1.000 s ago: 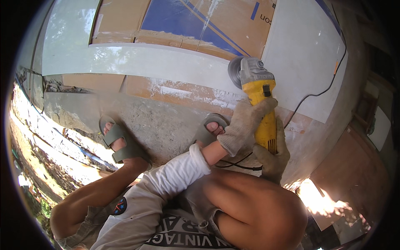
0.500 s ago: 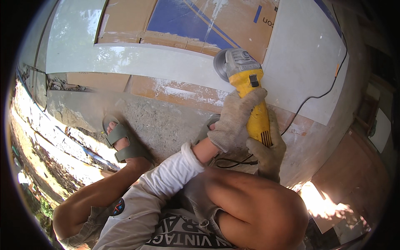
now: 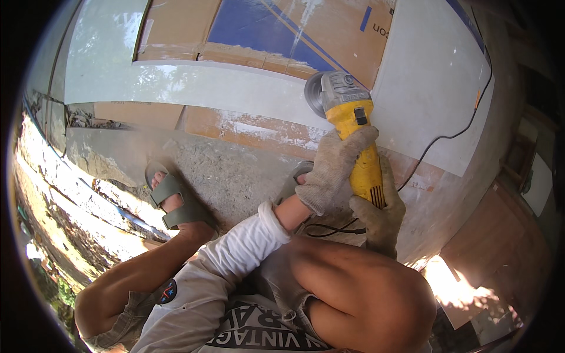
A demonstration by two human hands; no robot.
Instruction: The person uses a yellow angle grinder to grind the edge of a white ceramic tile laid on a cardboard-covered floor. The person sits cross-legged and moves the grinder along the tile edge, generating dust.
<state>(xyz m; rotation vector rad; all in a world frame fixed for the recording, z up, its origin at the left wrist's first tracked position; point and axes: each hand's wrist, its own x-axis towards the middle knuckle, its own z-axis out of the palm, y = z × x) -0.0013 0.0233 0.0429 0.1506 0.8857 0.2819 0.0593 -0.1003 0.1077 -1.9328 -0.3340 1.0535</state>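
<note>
The yellow angle grinder lies slantwise over the lower right part of the white panel, its disc at the panel's inner edge, beside the cut-out. Whether the disc touches the sheet, I cannot tell. The likeliest trouble, in my judgement, is a kick: if the disc runs and pinches or twists against that thin edge, the tool could jump back toward the wearer. A slip could also chip the panel or score the cardboard showing through the opening.

The left hand, gloved, wraps the grinder's body just behind its grey head, palm coming from the left, wrist slanting up. The right hand, gloved too, cups the rear end, thumb on the near left side and fingers along the right flank. Both are closed on the tool (loose knit cuffs near a rotating disc would be a snag hazard).

Farther out, the black cord curves over the panel's right side, so a wide swing might catch it. The left foot, in an open sandal, rests on the concrete floor, exposed to any flying chips.
</note>
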